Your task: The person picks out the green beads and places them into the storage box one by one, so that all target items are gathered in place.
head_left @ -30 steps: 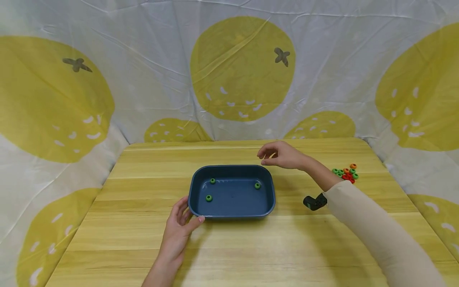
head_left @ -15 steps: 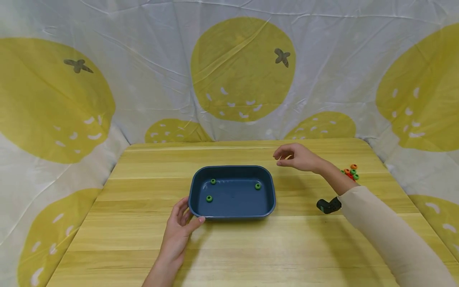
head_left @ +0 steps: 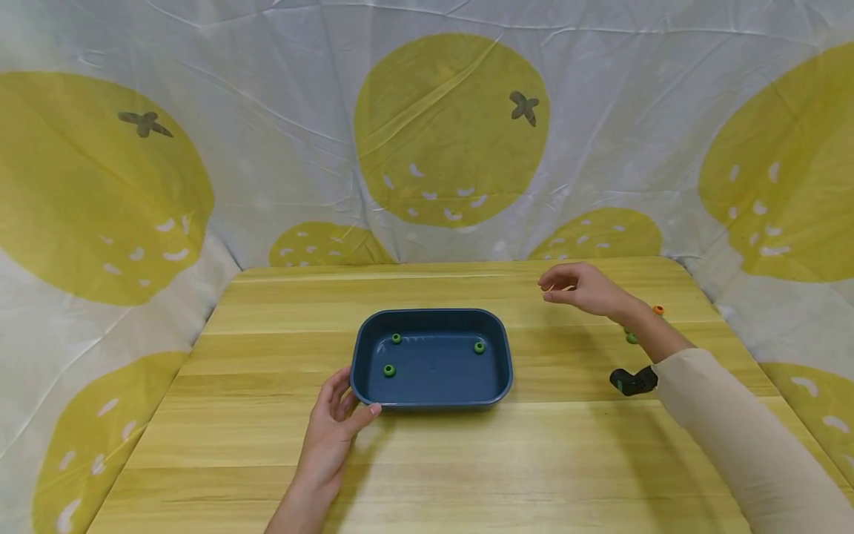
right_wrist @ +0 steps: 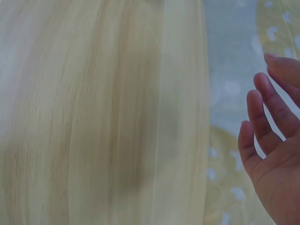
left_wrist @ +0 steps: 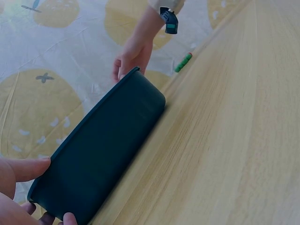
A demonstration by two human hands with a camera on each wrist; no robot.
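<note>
A dark blue rectangular plastic tub (head_left: 434, 384) stands on the wooden table, with several-centimetre walls and rounded corners. Three green beads (head_left: 389, 370) with holes lie apart on its floor. My left hand (head_left: 328, 430) grips the tub's near left corner. In the left wrist view its thumb (left_wrist: 35, 168) lies at the rim and its fingertips are against the outer wall. To the right of the tub my right hand (head_left: 582, 288) hovers above the table with relaxed, slightly bent fingers. Its palm (right_wrist: 279, 173) shows nothing held in the right wrist view.
Behind my right forearm, an orange bead (head_left: 658, 310) and a green bead (head_left: 631, 338) peek out from a mostly hidden pile. A black device (head_left: 632, 381) is worn at the right wrist. A lemon-patterned cloth (head_left: 454, 133) hangs along the table's back edge.
My right hand has moved rightward, away from the tub's far right corner, and its forearm now covers most of the bead pile. The left hand, tub and beads inside stay put.
</note>
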